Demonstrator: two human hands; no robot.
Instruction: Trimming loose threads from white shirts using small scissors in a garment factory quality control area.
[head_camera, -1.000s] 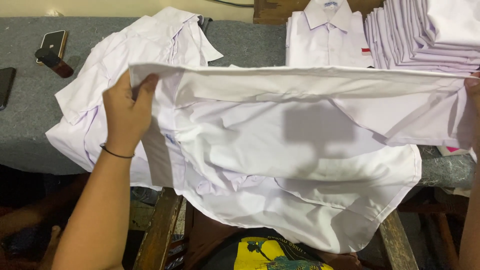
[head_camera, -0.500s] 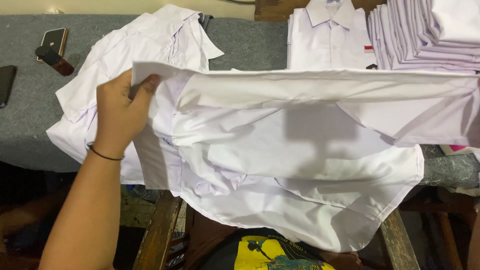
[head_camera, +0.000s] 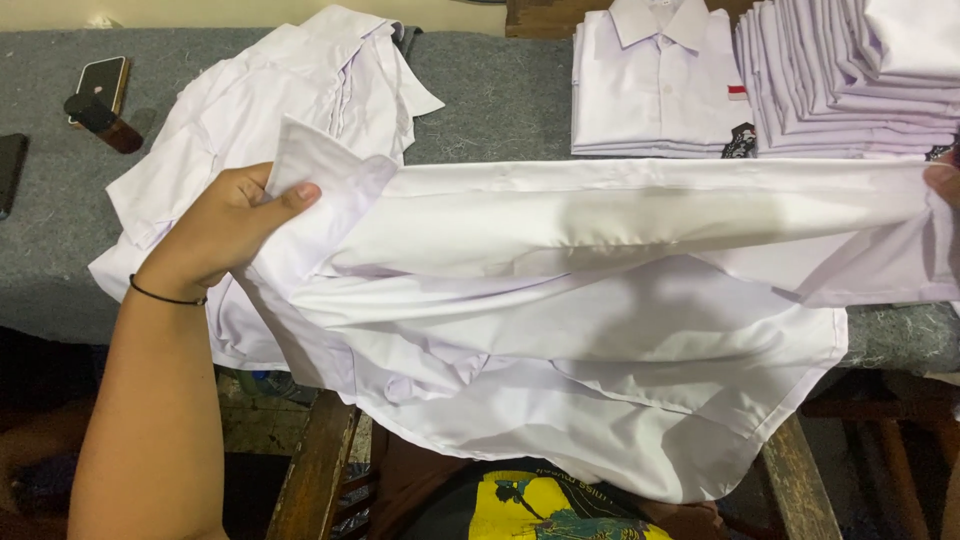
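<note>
A white shirt (head_camera: 600, 330) hangs stretched out between my two hands above the near edge of a grey felt-covered table (head_camera: 500, 100). My left hand (head_camera: 225, 225), with a thin black band on the wrist, pinches the shirt's cuff end at the left. At the right frame edge only the fingertips of my right hand (head_camera: 943, 185) show, gripping the shirt's other end. The shirt's lower part droops over the table edge toward my lap.
A loose heap of white shirts (head_camera: 270, 120) lies behind my left hand. Folded white shirts (head_camera: 660, 90) and a tall fanned stack (head_camera: 850, 80) sit at the back right. A phone (head_camera: 100, 85) and a small dark object (head_camera: 100, 120) lie at the far left.
My left hand has dropped slightly and turned, so the cuff now sticks up past my thumb. The held shirt edge has folded lower and sags more.
</note>
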